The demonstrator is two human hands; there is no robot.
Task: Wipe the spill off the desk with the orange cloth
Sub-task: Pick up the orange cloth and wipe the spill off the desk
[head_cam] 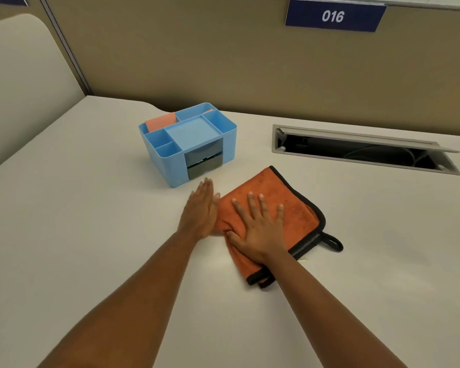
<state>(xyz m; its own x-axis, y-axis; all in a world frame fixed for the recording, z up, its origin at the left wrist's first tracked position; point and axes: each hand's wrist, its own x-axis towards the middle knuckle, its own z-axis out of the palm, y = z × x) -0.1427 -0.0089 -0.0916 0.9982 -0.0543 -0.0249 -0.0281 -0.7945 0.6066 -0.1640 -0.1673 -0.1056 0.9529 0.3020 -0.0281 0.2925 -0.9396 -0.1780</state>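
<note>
Two hands are in my view, and both are at the one orange cloth (271, 205), which lies folded on the desk (91, 235) a little right of the middle of the frame. My right hand (260, 229) lies flat on top of the cloth with the fingers spread and released — it presses down, it does not grasp. My left hand (201, 211) is also flat, the fingers straight and together, gripping nothing; it rests on the desk just beside the left edge of the cloth, and the thumb side seems to touch the fabric.

About the progress, I judge that the wiping is in hand but I cannot say how much is done. I see no liquid and no stain on the pale desk around the cloth; perhaps the spill is under the cloth, or it is already taken up, or it is too faint for this camera. So what is left is not clear to me — at least a check under the cloth.

Now the count. One cloth, with a black border and one black hanging loop (332, 243) at its lower right corner. One blue desk organiser (157, 155) above the hands, toward the upper middle of the frame, with some orange paper standing in its back compartments. One open cable hatch (356, 150) in the desk at the upper right. One blue number plate (333, 16) on the partition at the top, reading 016.
</note>
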